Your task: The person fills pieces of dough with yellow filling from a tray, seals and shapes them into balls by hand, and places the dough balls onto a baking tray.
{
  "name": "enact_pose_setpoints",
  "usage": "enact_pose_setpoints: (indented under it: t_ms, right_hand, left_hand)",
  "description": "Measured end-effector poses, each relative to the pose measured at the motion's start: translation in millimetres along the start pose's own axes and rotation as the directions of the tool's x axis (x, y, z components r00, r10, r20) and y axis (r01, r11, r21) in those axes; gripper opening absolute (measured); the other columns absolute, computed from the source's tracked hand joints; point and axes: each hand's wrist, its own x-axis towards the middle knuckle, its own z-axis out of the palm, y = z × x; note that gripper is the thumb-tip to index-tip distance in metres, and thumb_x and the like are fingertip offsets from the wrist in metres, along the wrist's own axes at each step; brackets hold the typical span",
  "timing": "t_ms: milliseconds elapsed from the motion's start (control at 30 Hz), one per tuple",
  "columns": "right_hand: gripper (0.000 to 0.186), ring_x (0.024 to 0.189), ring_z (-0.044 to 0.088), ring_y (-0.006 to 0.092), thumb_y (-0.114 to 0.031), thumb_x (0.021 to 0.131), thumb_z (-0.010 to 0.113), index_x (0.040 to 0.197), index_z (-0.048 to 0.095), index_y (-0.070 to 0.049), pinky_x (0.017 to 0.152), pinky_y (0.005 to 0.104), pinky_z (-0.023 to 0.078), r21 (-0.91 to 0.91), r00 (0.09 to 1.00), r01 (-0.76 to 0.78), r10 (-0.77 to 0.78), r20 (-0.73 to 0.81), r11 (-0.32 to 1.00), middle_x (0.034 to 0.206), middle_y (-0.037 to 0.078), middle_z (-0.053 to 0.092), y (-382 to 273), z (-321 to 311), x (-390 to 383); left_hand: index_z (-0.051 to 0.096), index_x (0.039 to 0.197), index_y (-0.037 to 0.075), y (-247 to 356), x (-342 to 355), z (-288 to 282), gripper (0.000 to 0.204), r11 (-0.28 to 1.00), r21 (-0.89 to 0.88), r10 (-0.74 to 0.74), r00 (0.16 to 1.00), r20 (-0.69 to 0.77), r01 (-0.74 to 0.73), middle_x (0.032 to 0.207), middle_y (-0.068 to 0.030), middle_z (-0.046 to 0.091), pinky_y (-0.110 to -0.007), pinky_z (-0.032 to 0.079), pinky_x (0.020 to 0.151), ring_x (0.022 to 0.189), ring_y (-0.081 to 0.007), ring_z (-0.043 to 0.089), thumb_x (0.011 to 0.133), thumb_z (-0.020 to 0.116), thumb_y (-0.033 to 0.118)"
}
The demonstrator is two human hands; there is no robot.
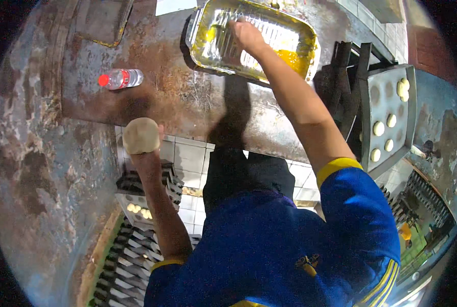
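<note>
My left hand [153, 153], at the near edge of the metal worktop [177, 102], holds a flat, round disc of pale dough [140, 134], which hides most of its fingers. My right hand [246, 36] reaches into a ribbed metal pan [198, 48] at the top, its fingers curled down; whatever is between them is too unclear to name. Yellow oily liquid [287, 59] lies in the pan's right part. A clear plastic bottle with a red cap [120, 79] lies on its side at the left of the worktop.
A dark metal rack [348, 87] at the right holds a tray [407, 128] of several dough balls. Another tray of dough balls [139, 210] sits low at the left, near stacked metal racks [123, 261]. An empty-looking tray [98, 38] and a white sheet [175, 5] lie at the back.
</note>
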Motion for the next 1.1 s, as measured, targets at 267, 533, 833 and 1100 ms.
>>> enact_pose_setpoints:
  t_ms: [267, 533, 833, 1100]
  right_hand:
    - [0.035, 0.095, 0.071, 0.0448, -0.017, 0.097, 0.046, 0.121, 0.070, -0.007, 0.087, 0.0524, 0.058, 0.034, 0.976, 0.124, -0.128, 0.177, 0.992, 0.113, 0.026, 0.071, -9.8, 15.1, -29.1]
    - [0.037, 0.103, 0.074, 0.0354, -0.017, 0.085, 0.067, 0.121, 0.075, -0.009, 0.091, 0.0459, 0.058, 0.239, 0.954, 0.023, -0.093, 0.286, 0.971, 0.110, 0.021, 0.077, -27.5, 16.3, -47.0]
    - [0.027, 0.098, 0.070, 0.0198, -0.013, 0.100, 0.061, 0.122, 0.072, -0.003, 0.096, 0.0358, 0.054, 0.786, 0.927, -0.059, -0.258, 0.271, 0.615, 0.103, 0.010, 0.077, -90.9, -121.6, -110.7]
    - [0.051, 0.106, 0.064, 0.0340, 0.002, 0.087, 0.063, 0.135, 0.067, -0.015, 0.094, 0.0439, 0.054, 0.424, 0.943, 0.334, -0.295, -0.157, 0.842, 0.113, 0.014, 0.062, -164.1, -206.3, -205.6]
  left_hand:
    - [0.062, 0.126, 0.000, -38.8, 27.2, -8.5, 0.055, 0.969, -0.092, -0.223, 0.971, 0.086, 0.231, 0.115, -0.0077, 0.067, -0.030, 0.055, 0.080, 0.101, -0.0158, 0.063, 0.084, 0.092, 0.017]
    - [0.067, 0.096, 0.008, 26.9, 15.1, 17.8, 0.032, 0.976, 0.189, 0.078, 0.987, 0.144, -0.105, 0.070, 0.0026, 0.057, -0.032, 0.046, 0.062, 0.062, -0.0137, 0.055, 0.091, 0.081, 0.036]
    - [0.072, 0.111, -0.001, 34.4, 12.9, 51.1, 0.038, 0.979, -0.105, 0.193, 0.960, 0.205, -0.174, 0.101, -0.0066, 0.078, -0.032, 0.056, 0.084, 0.090, -0.0149, 0.071, 0.080, 0.092, 0.010]
    - [0.073, 0.113, -0.002, 102.1, -3.2, 85.2, 0.041, 0.940, -0.221, 0.328, 0.859, 0.394, -0.259, 0.106, -0.0073, 0.078, -0.033, 0.057, 0.087, 0.095, -0.0148, 0.072, 0.077, 0.090, 0.007]
